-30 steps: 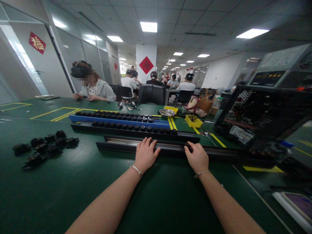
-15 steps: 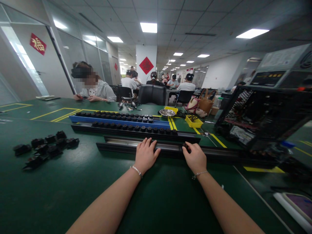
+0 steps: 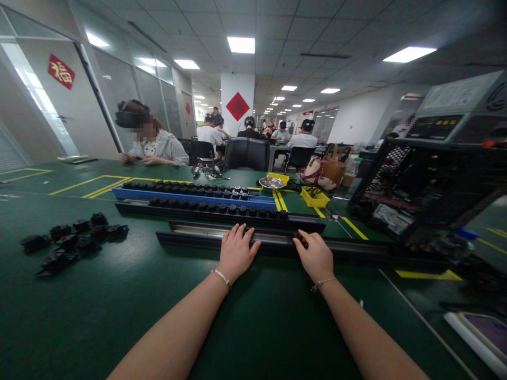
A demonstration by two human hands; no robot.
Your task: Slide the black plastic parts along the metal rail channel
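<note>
A long black channel rail [image 3: 194, 240] lies across the green table in front of me. Flat on its near side rests my left hand [image 3: 236, 254], fingers spread and holding nothing. My right hand [image 3: 317, 257] pinches a small black part [image 3: 300, 239] inside the channel; the fingers mostly cover it. Behind this rail is a second black rail [image 3: 130, 209] with a row of small black parts in it. Farther back, a blue rail [image 3: 178, 198] carries more such parts. Several loose black parts [image 3: 86, 245] sit in a group to the left.
At the right stands an open computer case [image 3: 396, 184]. A metal bowl [image 3: 271, 183] and a yellow bin [image 3: 315, 198] are beyond the rails. A person [image 3: 158, 142] in a headset sits across the table at left. A white-edged device [image 3: 471, 338] lies near right.
My right hand has shifted slightly left along the rail with the small black part. My left hand stays in place.
</note>
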